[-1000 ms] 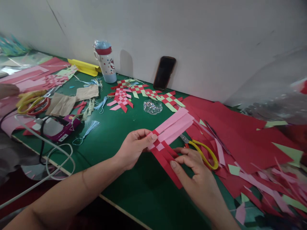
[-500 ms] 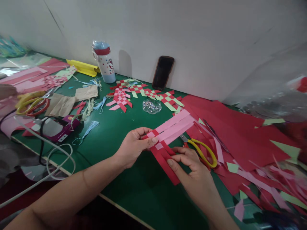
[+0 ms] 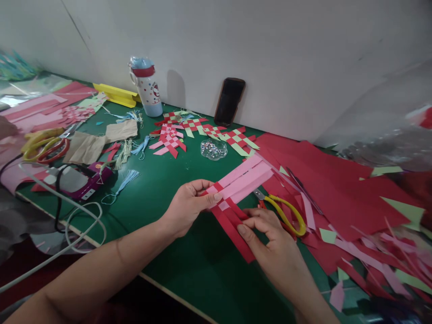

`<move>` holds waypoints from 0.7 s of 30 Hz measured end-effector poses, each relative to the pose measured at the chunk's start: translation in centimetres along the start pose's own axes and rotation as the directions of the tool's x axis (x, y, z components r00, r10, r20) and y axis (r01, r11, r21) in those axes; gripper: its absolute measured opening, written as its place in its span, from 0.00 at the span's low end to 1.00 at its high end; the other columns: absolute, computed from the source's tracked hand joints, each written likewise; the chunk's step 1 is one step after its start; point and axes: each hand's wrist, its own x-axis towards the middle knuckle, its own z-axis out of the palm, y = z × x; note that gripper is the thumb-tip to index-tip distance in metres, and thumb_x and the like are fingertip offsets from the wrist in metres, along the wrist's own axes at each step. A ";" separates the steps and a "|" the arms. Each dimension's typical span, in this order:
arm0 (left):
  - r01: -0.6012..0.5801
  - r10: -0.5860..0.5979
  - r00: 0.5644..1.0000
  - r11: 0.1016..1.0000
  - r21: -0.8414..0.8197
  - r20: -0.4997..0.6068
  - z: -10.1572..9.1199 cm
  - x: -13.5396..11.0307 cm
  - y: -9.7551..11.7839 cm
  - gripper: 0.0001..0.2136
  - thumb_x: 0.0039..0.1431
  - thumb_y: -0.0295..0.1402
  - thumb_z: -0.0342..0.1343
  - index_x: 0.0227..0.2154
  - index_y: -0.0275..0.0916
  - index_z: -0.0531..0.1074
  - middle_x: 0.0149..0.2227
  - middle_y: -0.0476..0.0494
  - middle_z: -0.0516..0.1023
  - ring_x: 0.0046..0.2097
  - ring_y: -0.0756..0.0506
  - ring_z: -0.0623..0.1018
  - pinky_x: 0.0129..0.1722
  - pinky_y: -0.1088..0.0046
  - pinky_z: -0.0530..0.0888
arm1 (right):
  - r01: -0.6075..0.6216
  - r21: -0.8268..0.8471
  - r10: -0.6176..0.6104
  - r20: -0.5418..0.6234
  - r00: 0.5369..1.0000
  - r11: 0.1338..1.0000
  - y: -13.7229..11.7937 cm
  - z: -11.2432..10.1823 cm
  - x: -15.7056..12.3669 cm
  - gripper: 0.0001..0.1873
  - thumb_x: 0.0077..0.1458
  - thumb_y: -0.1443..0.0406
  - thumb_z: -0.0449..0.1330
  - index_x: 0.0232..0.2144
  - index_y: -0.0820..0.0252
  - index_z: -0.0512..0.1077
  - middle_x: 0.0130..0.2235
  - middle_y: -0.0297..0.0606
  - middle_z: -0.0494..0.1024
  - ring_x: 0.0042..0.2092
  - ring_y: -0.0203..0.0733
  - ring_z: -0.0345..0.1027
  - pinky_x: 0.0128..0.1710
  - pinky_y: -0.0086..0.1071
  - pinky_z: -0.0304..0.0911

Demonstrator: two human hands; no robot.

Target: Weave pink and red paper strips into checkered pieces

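Observation:
Pink paper strips (image 3: 248, 177) and red paper strips (image 3: 236, 234) cross each other in a small checkered weave, held above the green table. My left hand (image 3: 194, 202) pinches the woven corner, thumb on top and fingers beneath. Lower down, my right hand (image 3: 266, 236) grips the red strips between thumb and fingers. The pink strips point away to the upper right, while the red ones hang toward me. Just behind my right hand lie yellow-handled scissors (image 3: 286, 216), their blades partly covered by paper.
Woven paper fish (image 3: 170, 139) and a clear dish of small beads (image 3: 213, 149) lie behind. A phone (image 3: 230, 101) leans on the wall beside a bottle (image 3: 147, 87). Red sheets (image 3: 337, 189) and scraps cover the right; a cable (image 3: 81, 207) crosses the left.
My right hand and the lower ends of the red strips have shifted very slightly right and down. My left hand keeps its hold on the weave.

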 end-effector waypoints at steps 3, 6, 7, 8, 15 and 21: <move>0.007 -0.006 1.000 1.000 0.003 -0.001 0.0 0.0 0.0 0.11 0.48 0.32 0.69 0.32 0.35 0.75 0.29 0.47 0.80 0.29 0.53 0.77 0.32 0.79 0.74 | -0.008 0.010 0.008 0.009 1.000 1.000 0.0 -0.1 0.0 0.13 0.59 0.57 0.56 0.26 0.53 0.74 0.40 0.38 0.77 0.46 0.47 0.71 0.45 0.43 0.68; 0.018 -0.018 1.000 1.000 0.006 -0.008 0.1 0.0 0.1 0.12 0.46 0.32 0.70 0.32 0.34 0.75 0.29 0.47 0.80 0.28 0.53 0.77 0.32 0.79 0.74 | -0.009 0.022 0.009 0.019 1.000 1.000 -0.1 0.0 0.0 0.12 0.59 0.57 0.56 0.27 0.52 0.74 0.40 0.37 0.78 0.47 0.47 0.71 0.45 0.43 0.67; 0.019 -0.019 1.000 1.000 0.006 -0.009 0.2 -0.1 0.1 0.12 0.46 0.32 0.70 0.32 0.34 0.75 0.29 0.47 0.80 0.28 0.53 0.77 0.32 0.79 0.73 | -0.012 0.027 0.012 0.025 1.000 1.000 -0.1 0.0 0.0 0.12 0.59 0.57 0.55 0.27 0.52 0.74 0.39 0.37 0.78 0.47 0.47 0.71 0.46 0.43 0.67; 0.019 -0.019 1.000 1.000 0.006 -0.008 0.2 -0.1 0.1 0.12 0.46 0.32 0.70 0.31 0.34 0.75 0.28 0.47 0.80 0.28 0.53 0.76 0.32 0.79 0.73 | -0.018 0.030 0.017 0.030 0.999 0.999 -0.1 0.0 0.0 0.12 0.59 0.57 0.55 0.27 0.52 0.74 0.39 0.37 0.78 0.47 0.48 0.71 0.46 0.43 0.67; 0.018 -0.018 1.000 1.000 0.006 -0.022 0.0 -0.1 0.5 0.14 0.45 0.34 0.71 0.32 0.34 0.75 0.29 0.47 0.79 0.28 0.53 0.76 0.31 0.79 0.73 | -0.168 0.183 0.182 -0.065 0.981 0.969 0.2 -1.3 0.2 0.16 0.54 0.50 0.60 0.25 0.54 0.74 0.41 0.40 0.78 0.44 0.48 0.72 0.44 0.40 0.67; 0.178 -0.173 0.982 0.982 -0.062 0.081 0.7 -1.0 0.1 0.16 0.39 0.34 0.73 0.30 0.34 0.75 0.28 0.49 0.78 0.27 0.53 0.76 0.30 0.78 0.73 | -0.296 0.490 0.287 0.096 0.953 0.820 -0.6 -2.0 0.9 0.26 0.47 0.42 0.61 0.36 0.56 0.76 0.33 0.41 0.79 0.34 0.46 0.74 0.35 0.35 0.70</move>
